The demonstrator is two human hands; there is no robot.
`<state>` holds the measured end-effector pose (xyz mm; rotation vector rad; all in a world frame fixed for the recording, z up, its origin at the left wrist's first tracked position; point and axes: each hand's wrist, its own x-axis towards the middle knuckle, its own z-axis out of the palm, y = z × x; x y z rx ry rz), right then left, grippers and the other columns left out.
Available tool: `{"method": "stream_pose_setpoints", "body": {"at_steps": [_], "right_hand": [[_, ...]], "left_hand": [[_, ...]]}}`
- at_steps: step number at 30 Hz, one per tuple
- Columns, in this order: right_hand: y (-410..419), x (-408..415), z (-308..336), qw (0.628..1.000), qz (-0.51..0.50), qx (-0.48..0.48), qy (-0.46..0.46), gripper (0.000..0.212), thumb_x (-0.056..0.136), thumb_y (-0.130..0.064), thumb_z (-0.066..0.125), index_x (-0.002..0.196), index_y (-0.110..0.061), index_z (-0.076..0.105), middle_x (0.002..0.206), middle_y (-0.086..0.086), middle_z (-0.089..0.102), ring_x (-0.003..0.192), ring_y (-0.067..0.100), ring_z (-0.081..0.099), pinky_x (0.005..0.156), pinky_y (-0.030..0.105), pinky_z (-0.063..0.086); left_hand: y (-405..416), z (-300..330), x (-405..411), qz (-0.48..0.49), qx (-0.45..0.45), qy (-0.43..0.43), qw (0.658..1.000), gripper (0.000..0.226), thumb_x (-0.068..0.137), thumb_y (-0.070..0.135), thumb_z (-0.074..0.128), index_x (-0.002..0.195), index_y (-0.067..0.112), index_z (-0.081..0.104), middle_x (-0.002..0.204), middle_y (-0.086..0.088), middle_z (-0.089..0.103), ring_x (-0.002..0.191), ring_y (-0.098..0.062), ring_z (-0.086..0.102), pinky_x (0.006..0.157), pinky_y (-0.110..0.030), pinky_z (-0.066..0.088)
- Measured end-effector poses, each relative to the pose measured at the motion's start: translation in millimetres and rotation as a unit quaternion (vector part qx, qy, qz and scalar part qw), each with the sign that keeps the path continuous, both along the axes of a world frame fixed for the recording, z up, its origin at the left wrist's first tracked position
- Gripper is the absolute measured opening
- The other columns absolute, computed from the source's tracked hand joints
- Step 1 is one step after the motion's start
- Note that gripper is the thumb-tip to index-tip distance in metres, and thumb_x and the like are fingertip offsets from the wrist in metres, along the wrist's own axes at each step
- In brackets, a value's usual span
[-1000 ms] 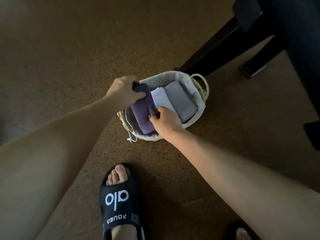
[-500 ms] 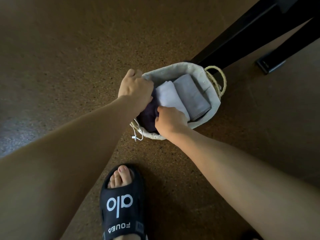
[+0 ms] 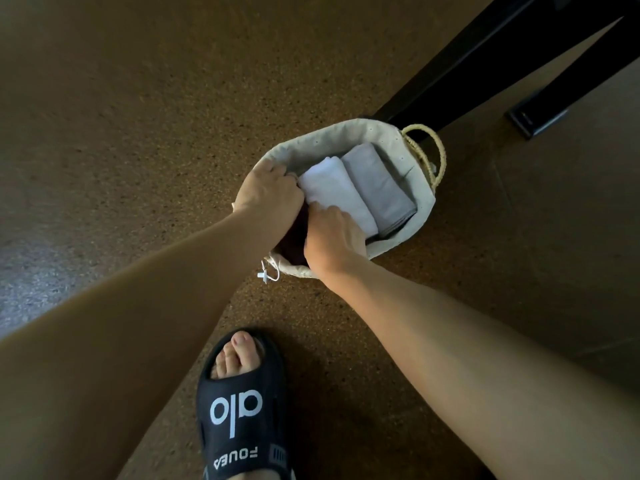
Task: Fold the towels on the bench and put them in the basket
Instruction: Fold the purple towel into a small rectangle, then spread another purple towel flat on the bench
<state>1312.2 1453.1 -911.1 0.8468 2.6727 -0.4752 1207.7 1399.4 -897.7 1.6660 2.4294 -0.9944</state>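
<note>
We look down at a brown, speckled floor. It turns grey at 9 o'clock. Dark bench legs stand at 1 o'clock. Our foot in a black slipper is at 6 o'clock.

The basket sits on the floor in the middle, touching a bench leg. It has a pale cloth lining and a rope handle at its 3 o'clock side. 3 folded towels lie in it side by side: a grey towel, a white towel and a dark towel.

Our left hand and right hand are both in the basket, on the dark towel. The dark towel shows only between them. Their fingers curl down over it, and we cannot tell if they grip or just push.
</note>
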Motion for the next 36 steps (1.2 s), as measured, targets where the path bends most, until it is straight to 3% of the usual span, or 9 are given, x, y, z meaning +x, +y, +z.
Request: {"method": "stream_pose_setpoints", "body": {"at_steps": [6, 11, 14, 16, 21, 24, 26, 32, 36], "right_hand": [[8.6, 6.3, 28.3, 0.999, -0.002, -0.047, -0.009, 0.024, 0.104, -0.023, 0.054, 0.126, -0.014, 0.049, 0.116, 0.009, 0.063, 0.109, 0.027, 0.062, 0.075, 0.035, 0.039], [22.5, 21.6, 104.5, 1.000, 0.019, -0.004, 0.022, 0.026, 0.103, -0.021, 0.053, 0.129, -0.019, 0.052, 0.121, 0.003, 0.062, 0.109, 0.026, 0.064, 0.073, 0.035, 0.039], [36.1, 39.0, 166.4, 0.998, 0.002, 0.012, 0.061, 0.028, 0.101, -0.023, 0.055, 0.128, -0.020, 0.057, 0.123, 0.006, 0.067, 0.117, 0.029, 0.064, 0.079, 0.037, 0.048], [46.5, 60.4, 214.4, 0.995, 0.000, 0.036, 0.090, 0.024, 0.098, -0.021, 0.059, 0.122, -0.019, 0.060, 0.119, 0.008, 0.070, 0.114, 0.031, 0.066, 0.076, 0.036, 0.044], [78.5, 157.2, 336.7, 0.981, -0.054, 0.120, 0.142, 0.018, 0.097, -0.023, 0.058, 0.114, -0.016, 0.057, 0.104, 0.009, 0.067, 0.097, 0.033, 0.067, 0.069, 0.036, 0.039], [98.0, 243.0, 391.3, 0.967, -0.130, 0.139, 0.168, 0.007, 0.098, -0.023, 0.054, 0.098, -0.018, 0.050, 0.086, 0.002, 0.054, 0.084, 0.031, 0.059, 0.068, 0.037, 0.039], [107.5, 306.6, 416.4, 0.956, -0.187, 0.147, 0.173, 0.008, 0.099, -0.024, 0.053, 0.096, -0.018, 0.051, 0.089, 0.002, 0.056, 0.082, 0.027, 0.056, 0.069, 0.036, 0.041], [117.3, 499.3, 447.1, 0.934, -0.320, 0.151, 0.059, 0.022, 0.100, -0.033, 0.056, 0.104, -0.014, 0.066, 0.104, 0.006, 0.062, 0.093, 0.030, 0.061, 0.076, 0.036, 0.049], [102.3, 596.3, 444.0, 0.933, -0.336, 0.048, -0.122, 0.026, 0.097, -0.027, 0.055, 0.089, -0.007, 0.070, 0.089, 0.010, 0.073, 0.073, 0.028, 0.066, 0.068, 0.033, 0.057]], "left_hand": [[0.2, 23.8, 5.2, 0.016, -0.031, -0.012, 0.999, 0.030, 0.099, 0.038, 0.055, 0.127, 0.028, 0.062, 0.131, 0.005, 0.060, 0.133, -0.018, 0.047, 0.110, -0.034, 0.031], [7.7, 84.1, 18.5, 0.011, -0.040, -0.037, 0.998, 0.023, 0.101, 0.034, 0.051, 0.117, 0.029, 0.068, 0.115, 0.007, 0.068, 0.114, -0.018, 0.063, 0.082, -0.031, 0.040], [24.9, 143.9, 34.1, 0.004, 0.012, -0.049, 0.999, 0.025, 0.101, 0.027, 0.049, 0.119, 0.027, 0.066, 0.116, 0.002, 0.069, 0.108, -0.023, 0.068, 0.070, -0.031, 0.041], [35.4, 191.5, 50.6, -0.007, 0.070, -0.071, 0.995, 0.025, 0.100, 0.027, 0.049, 0.117, 0.028, 0.066, 0.114, 0.001, 0.070, 0.103, -0.025, 0.069, 0.068, -0.031, 0.042], [50.4, 308.2, 132.9, -0.101, 0.123, -0.104, 0.982, 0.025, 0.101, 0.031, 0.049, 0.119, 0.029, 0.066, 0.104, 0.002, 0.069, 0.091, -0.019, 0.067, 0.070, -0.031, 0.050], [59.2, 363.5, 205.2, -0.153, 0.171, -0.152, 0.961, 0.022, 0.103, 0.033, 0.050, 0.118, 0.026, 0.065, 0.106, 0.003, 0.065, 0.090, -0.017, 0.063, 0.070, -0.030, 0.048], [67.2, 390.1, 259.2, -0.190, 0.205, -0.181, 0.943, 0.020, 0.103, 0.034, 0.050, 0.115, 0.027, 0.064, 0.107, 0.002, 0.063, 0.089, -0.017, 0.062, 0.068, -0.030, 0.046], [73.5, 427.7, 427.9, -0.308, 0.219, -0.282, 0.882, 0.017, 0.099, 0.037, 0.050, 0.106, 0.028, 0.063, 0.107, 0.005, 0.062, 0.094, -0.020, 0.061, 0.074, -0.039, 0.052], [70.6, 422.4, 523.4, -0.329, 0.148, -0.357, 0.862, 0.020, 0.098, 0.040, 0.053, 0.112, 0.029, 0.064, 0.111, 0.005, 0.061, 0.100, -0.019, 0.061, 0.083, -0.042, 0.055]]}}
